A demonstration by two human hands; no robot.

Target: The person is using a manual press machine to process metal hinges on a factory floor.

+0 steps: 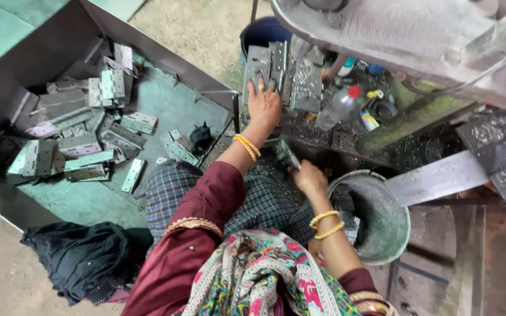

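The left hand (263,104) is laid flat with fingers spread on a stack of grey hinge plates (282,76) leaning at the far edge of the littered bench (346,140), while the right hand (308,177) is closed in a pinch around one small hinge plate (288,154), held nearer, just left of the round metal basin (382,222). A slip is judged likely: the leaning stack is steadied only by the spread palm, and plates could be tipped toward the lap if that pressure is eased. Fingers could also be nicked, since the plate edges look raw and metal swarf is scattered over the bench. The clear plastic bottle with a red cap (339,107), lying just right of the stack, could be knocked by a careless reach. The heavy press body (417,35) overhangs the far right, so a raised hand could be struck. On the left a green-floored bin (83,205) is seen, strewn with many more loose hinges (77,146). A dark cloth (77,257) is crumpled on the bare concrete floor at the near left, and a blue bucket (262,32) is set beyond the stack.
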